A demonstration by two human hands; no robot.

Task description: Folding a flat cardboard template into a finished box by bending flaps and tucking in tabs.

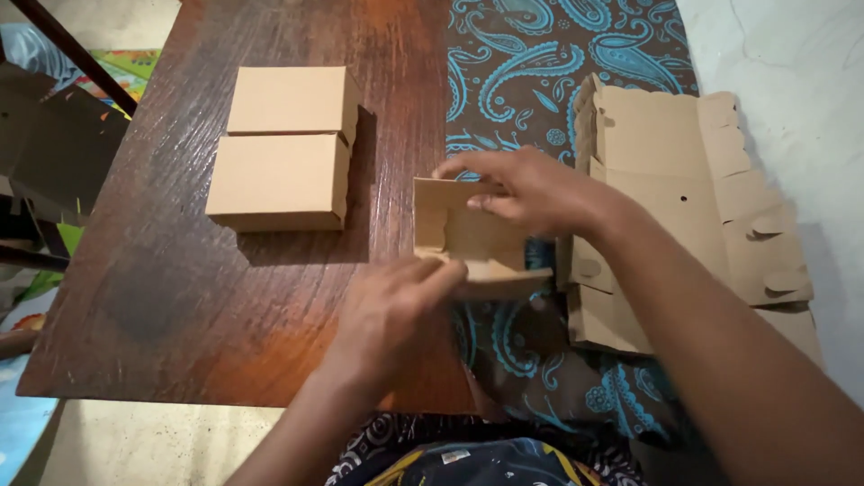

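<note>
At my desk (180, 270), both hands grip a half-folded box (468, 236) at the cloth's (540, 54) edge: my left hand (391, 310) presses its near flap, my right hand (531, 189) steadies the far wall. Two finished boxes (283, 148) sit apart, flat blanks (684, 207) beside. Tucking the flap seems next.

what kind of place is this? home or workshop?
Probably a home, with box folding done by hand. A worn wooden table stands on a pale bare floor, a paisley cloth lies beside it, and flat cardboard blanks are stacked there, with two finished boxes. No machinery in view.
</note>
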